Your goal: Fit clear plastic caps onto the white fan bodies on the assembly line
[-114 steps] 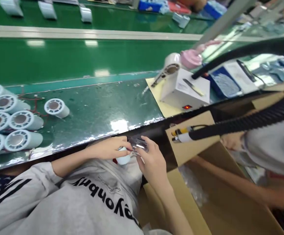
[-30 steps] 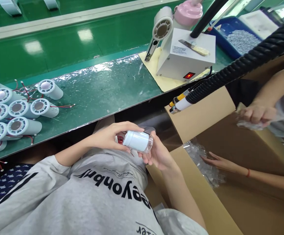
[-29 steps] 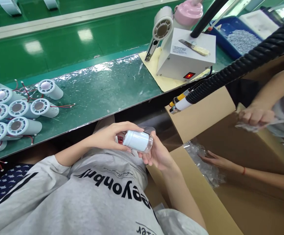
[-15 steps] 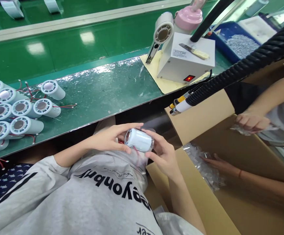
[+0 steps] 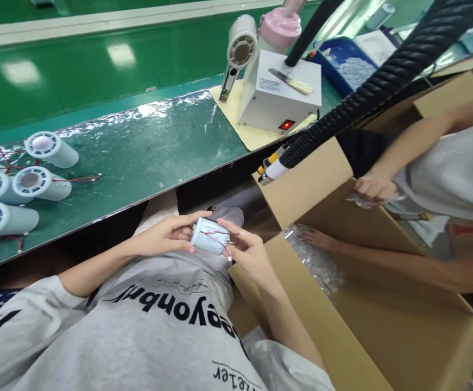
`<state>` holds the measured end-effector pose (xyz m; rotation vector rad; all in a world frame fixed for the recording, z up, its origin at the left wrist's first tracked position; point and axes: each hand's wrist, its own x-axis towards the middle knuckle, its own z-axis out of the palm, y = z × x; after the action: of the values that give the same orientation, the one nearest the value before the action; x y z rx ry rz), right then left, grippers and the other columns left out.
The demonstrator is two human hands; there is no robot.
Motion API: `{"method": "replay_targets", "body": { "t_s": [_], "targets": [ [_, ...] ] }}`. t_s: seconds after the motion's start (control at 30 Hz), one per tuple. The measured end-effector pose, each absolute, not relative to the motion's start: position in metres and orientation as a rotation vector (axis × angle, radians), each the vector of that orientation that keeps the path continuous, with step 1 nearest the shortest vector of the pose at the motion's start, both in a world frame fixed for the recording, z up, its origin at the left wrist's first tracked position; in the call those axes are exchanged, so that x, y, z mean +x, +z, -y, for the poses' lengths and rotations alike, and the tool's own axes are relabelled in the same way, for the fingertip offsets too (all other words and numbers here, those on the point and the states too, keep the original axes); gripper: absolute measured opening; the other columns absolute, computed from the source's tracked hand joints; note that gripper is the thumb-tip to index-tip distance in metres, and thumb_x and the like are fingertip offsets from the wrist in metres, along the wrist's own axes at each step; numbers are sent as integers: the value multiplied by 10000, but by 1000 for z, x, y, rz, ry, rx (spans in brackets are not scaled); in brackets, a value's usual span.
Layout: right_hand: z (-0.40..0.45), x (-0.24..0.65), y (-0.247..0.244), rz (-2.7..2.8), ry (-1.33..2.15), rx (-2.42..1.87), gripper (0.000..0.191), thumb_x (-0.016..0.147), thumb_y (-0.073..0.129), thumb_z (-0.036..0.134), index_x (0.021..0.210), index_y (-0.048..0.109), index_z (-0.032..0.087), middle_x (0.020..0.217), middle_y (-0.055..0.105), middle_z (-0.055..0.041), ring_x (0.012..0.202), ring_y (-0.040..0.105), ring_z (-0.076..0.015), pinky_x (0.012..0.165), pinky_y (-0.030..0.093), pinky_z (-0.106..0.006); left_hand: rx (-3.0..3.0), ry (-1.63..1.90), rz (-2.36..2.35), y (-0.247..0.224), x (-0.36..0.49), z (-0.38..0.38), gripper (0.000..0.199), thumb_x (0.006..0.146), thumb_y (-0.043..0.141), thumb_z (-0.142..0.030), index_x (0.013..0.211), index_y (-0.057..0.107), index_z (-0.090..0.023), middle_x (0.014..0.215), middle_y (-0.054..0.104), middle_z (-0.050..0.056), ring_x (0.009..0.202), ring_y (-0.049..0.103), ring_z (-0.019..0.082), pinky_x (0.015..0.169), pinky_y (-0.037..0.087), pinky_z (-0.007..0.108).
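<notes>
A light blue cylinder (image 5: 209, 237) with thin red and dark wires lies across between my two hands, in front of my lap. My left hand (image 5: 175, 233) grips its left end, thumb below and fingers above. At the right end, the fingers and thumb of my right hand (image 5: 246, 244) close round it, near a small white connector (image 5: 229, 258) on the wires. Several similar light blue cylinders (image 5: 51, 149) with wires lie on the green bench (image 5: 138, 157) to the left.
A white box (image 5: 281, 98) with a lit red switch, a knife (image 5: 291, 81), a handheld fan (image 5: 240, 46) and a pink-lidded bottle (image 5: 281, 27) stand on the bench. A black hose (image 5: 362, 81) crosses above a cardboard box (image 5: 391, 320). Another person's hands are by clear plastic pieces (image 5: 317, 255).
The view has shifted, so the bench items appear further left. The cylinder has turned, and its wires now show across its side. The other person's lower hand has moved over the plastic pieces.
</notes>
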<state>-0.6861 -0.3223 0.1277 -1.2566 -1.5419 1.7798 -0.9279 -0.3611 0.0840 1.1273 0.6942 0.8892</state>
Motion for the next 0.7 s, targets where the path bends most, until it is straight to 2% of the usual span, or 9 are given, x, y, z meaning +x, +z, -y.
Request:
{"method": "replay_targets", "body": {
  "t_s": [0.1, 0.17, 0.3, 0.4, 0.47, 0.53, 0.63, 0.7],
  "targets": [
    [323, -684, 127, 1482, 1814, -1234, 600, 683, 936, 548, 1205, 808, 283, 1173, 798, -76, 994, 759, -290, 883, 662, -448, 1224, 929, -704, 84, -928, 358, 756, 814, 838, -268, 1519, 564, -279, 1463, 663, 129, 1184, 720, 245, 987, 601, 359],
    [326, -682, 129, 1486, 1794, -1247, 560, 692, 941, 508, 1192, 814, 291, 1142, 805, -68, 956, 764, -283, 879, 663, -454, 1272, 928, -699, 85, -928, 356, 746, 810, 844, -269, 1507, 579, -278, 1517, 621, 143, 1236, 699, 263, 999, 600, 365],
    [330, -677, 134, 1551, 1707, -1263, 433, 697, 937, 356, 1118, 843, 320, 1204, 790, -44, 1029, 754, -309, 890, 670, -478, 1286, 907, -695, 84, -931, 354, 782, 830, 835, -310, 1548, 529, -254, 1442, 678, 147, 1155, 734, 247, 976, 607, 354],
    [332, -678, 131, 1540, 1700, -1305, 448, 677, 947, 349, 1113, 846, 321, 1151, 804, -35, 999, 756, -307, 884, 669, -474, 1277, 872, -680, 80, -928, 357, 791, 832, 832, -298, 1556, 517, -253, 1445, 676, 145, 1137, 736, 239, 973, 606, 348],
    [336, -684, 125, 1510, 1720, -1347, 523, 667, 961, 413, 1162, 832, 302, 1066, 817, -37, 913, 759, -278, 855, 667, -440, 1212, 844, -666, 76, -921, 361, 814, 843, 824, -318, 1579, 484, -244, 1445, 673, 153, 1166, 729, 247, 985, 599, 351],
    [339, -690, 118, 1473, 1825, -1314, 634, 684, 928, 571, 1229, 803, 271, 1075, 813, -56, 880, 758, -262, 794, 670, -402, 1126, 860, -738, 73, -914, 367, 761, 882, 781, -394, 1569, 499, -227, 1443, 674, 152, 1233, 703, 268, 1017, 584, 367],
    [335, -681, 111, 1509, 2029, -1191, 794, 786, 669, 854, 1276, 770, 236, 1151, 791, -106, 855, 765, -250, 683, 660, -362, 1118, 849, -970, 76, -925, 375, 580, 905, 706, -552, 1397, 686, -245, 1400, 711, 99, 1267, 673, 318, 1062, 560, 410],
    [321, -655, 113, 1596, 1813, -1342, 786, 857, 531, 879, 1198, 794, 222, 1063, 799, -113, 822, 753, -227, 633, 626, -317, 1224, 790, -1147, 86, -955, 373, 512, 867, 726, -607, 1274, 759, -298, 1319, 758, 34, 1208, 684, 337, 1066, 552, 423]
  ]
}}
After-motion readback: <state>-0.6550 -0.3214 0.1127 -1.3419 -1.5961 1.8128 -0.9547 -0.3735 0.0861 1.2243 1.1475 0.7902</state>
